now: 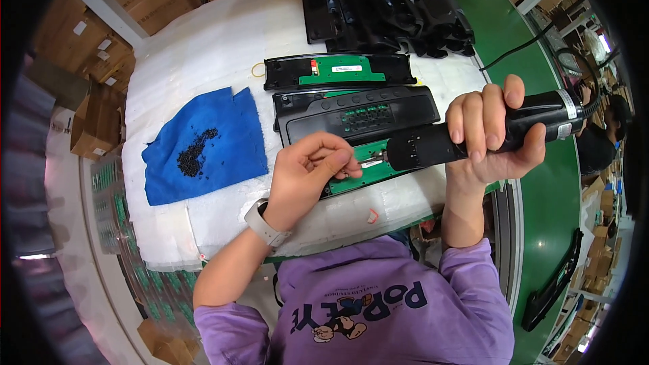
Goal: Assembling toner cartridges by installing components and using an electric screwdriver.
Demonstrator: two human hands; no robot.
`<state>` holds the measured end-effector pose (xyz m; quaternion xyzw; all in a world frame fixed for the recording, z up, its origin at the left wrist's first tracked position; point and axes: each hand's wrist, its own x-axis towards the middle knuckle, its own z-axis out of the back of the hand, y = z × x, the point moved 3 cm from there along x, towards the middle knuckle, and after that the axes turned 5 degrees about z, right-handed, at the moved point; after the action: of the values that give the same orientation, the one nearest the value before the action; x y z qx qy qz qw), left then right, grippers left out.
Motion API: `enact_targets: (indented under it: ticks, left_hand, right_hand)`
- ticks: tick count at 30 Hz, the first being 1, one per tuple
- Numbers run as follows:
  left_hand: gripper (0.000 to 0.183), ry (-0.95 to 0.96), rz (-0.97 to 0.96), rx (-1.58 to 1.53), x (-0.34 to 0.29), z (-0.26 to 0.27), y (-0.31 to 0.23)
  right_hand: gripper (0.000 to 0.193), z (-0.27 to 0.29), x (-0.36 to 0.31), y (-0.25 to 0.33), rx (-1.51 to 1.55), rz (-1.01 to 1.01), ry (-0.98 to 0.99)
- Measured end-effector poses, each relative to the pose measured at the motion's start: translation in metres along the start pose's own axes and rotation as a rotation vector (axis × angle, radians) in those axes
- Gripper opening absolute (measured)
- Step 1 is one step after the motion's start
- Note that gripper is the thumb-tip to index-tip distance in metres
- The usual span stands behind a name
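Note:
My right hand (490,125) is wrapped round a black corded electric screwdriver (416,151), held almost level and pointing left. At its metal bit (373,159), the fingertips of my left hand (311,169) are pinched together; whatever they hold is too small to make out. Under both hands lies a black panel with a green circuit board (368,174), partly covered by the screwdriver and fingers. Just beyond it is a closed black housing (358,113) with a row of buttons. Farther back sits another open panel (338,69) showing its green board.
Left of the panels, a blue cloth (233,122) bears a pile of small black screws (196,153). Black housings (385,3) are stacked at the back. A yellow band (257,69) lies on the white padded table cover (203,47). A green surface (551,209) runs along the right.

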<state>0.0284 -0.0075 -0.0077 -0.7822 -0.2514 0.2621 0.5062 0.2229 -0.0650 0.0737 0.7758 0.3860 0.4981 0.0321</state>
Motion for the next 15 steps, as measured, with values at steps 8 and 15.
enact_targets:
  ticks: [8, 15]
  left_hand:
    - [0.01, -0.024, -0.055, 0.207, -0.0001, 0.0007, 0.0021]
    - [0.011, -0.019, 0.011, 0.243, -0.0007, 0.0018, 0.0045]
  right_hand:
    - [0.037, -0.0013, -0.005, -0.006, -0.029, 0.013, -0.13]
    - [0.036, -0.003, -0.0053, -0.0059, 0.0, 0.01, -0.107]
